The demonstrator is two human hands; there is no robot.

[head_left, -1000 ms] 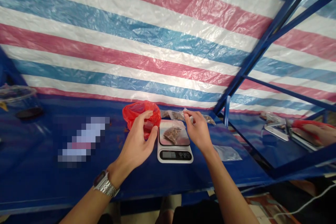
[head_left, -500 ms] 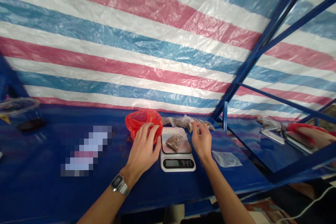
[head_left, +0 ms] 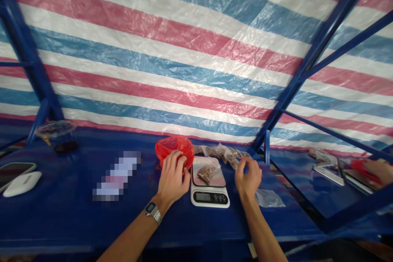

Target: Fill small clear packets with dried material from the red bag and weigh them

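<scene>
My left hand (head_left: 172, 178) lies over the near side of a crumpled red plastic bag (head_left: 167, 146), fingers bent round its rim and thumb apart; the fingertips are partly hidden. To its right, a white digital kitchen scale (head_left: 198, 206) carries a small clear bag of brown dried bits (head_left: 206, 174). My right hand (head_left: 249, 178) is right of the scale, thumb and fingers curled into a pinch; whatever is between them cannot be made out. Several small filled clear bags (head_left: 221, 151) lie in a row behind the scale. A flat clear bag (head_left: 270, 199) lies beside my right wrist.
On the left stand a clear plastic tub (head_left: 57, 131) with dark contents, a phone (head_left: 15, 170) and a white case (head_left: 23, 184). A blue metal post (head_left: 284, 94) rises at the right. Beyond it, another person's hand (head_left: 382, 171) is near a red bag.
My right hand has drawn back from the row of small bags, toward me and to the right. My left hand stays at the red bag. The view has shifted left.
</scene>
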